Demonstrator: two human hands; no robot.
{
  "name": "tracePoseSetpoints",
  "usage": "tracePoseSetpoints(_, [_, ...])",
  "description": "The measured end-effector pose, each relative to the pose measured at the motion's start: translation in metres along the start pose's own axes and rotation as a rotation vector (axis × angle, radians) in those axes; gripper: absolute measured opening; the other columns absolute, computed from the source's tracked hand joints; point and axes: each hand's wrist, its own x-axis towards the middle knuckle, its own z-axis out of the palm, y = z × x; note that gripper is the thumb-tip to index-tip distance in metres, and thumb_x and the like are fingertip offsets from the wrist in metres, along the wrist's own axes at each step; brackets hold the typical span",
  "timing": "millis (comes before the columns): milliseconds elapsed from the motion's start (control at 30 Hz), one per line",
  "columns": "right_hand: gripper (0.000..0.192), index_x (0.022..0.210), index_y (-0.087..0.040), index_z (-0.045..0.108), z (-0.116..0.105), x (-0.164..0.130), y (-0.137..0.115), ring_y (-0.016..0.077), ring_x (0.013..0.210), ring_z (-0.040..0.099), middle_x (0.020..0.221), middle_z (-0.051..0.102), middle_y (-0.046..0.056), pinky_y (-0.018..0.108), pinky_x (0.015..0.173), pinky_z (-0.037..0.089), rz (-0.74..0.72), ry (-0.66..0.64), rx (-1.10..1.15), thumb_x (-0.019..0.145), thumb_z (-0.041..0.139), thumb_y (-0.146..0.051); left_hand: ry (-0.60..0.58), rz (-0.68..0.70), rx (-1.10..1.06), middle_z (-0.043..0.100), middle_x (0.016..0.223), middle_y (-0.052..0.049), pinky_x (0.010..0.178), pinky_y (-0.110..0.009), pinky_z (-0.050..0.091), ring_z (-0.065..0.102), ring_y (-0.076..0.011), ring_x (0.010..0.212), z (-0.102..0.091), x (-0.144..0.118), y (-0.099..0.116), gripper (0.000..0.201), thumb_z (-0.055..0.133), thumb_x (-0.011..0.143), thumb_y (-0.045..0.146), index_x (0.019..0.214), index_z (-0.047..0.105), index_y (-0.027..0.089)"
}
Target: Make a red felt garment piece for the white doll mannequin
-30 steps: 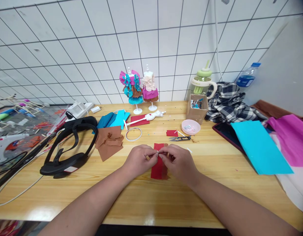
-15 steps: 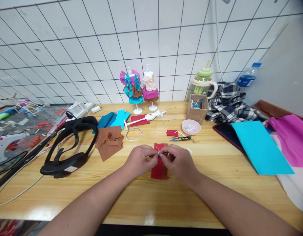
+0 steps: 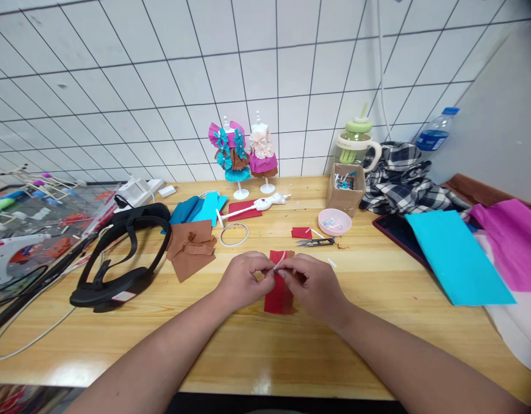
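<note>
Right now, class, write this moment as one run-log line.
left hand: pinching white strip | right hand: pinching same strip | beneath: red fabric piece on wooden table | snips: beyond hands

Bare table (image 3: 377, 299) right of fingers (image 3: 277, 272) (snips (image 3: 315, 242) beyond).

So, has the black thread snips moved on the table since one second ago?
No. The snips lie at the same spot, just left of and below the pink dish, with the red scrap to their left as before.
</note>
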Motion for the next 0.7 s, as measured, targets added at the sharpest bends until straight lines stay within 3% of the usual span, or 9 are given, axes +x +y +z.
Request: tracePoseSetpoints(700, [0.011,0.089,-0.023,0.07,0.0001,0.0002,0.0015,0.0124,0.064,0.058,0.075,0.067,0.0,0.024,0.06,0.04,0.002,0.011,-0.088,0.087,0.059,-0.025,-0.055,-0.021,0.08,0.064,0.058,0.0,0.057,-0.021,0.039,0.057,-0.0106,0.057,-0.0005,-0.0017,0.0008,0.02,0.055,0.077,0.014,0.065,0.07,0.018])
